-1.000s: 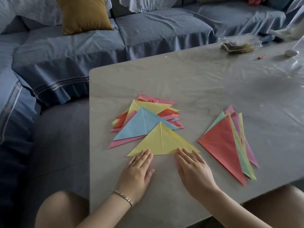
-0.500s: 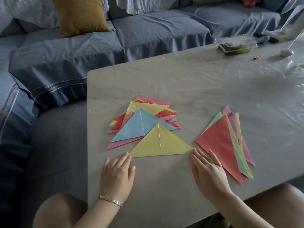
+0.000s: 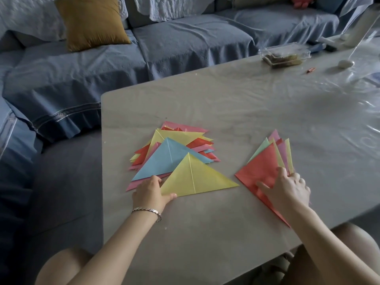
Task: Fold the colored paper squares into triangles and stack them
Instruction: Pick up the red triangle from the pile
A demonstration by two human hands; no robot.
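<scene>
Gripping 1 yellow triangle (image 3: 195,177): left hand (image 3: 149,194) | right hand (image 3: 287,189): red pile (image 3: 261,167) | piles (image 3: 168,155): 2

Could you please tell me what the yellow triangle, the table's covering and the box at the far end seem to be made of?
The yellow triangle looks like thin matte paper: it has a sharp centre crease and lies flat. The covering is probably clear, glossy plastic film, given its wrinkles and glare. The box seems to be clear rigid plastic, since its contents show through.
</scene>
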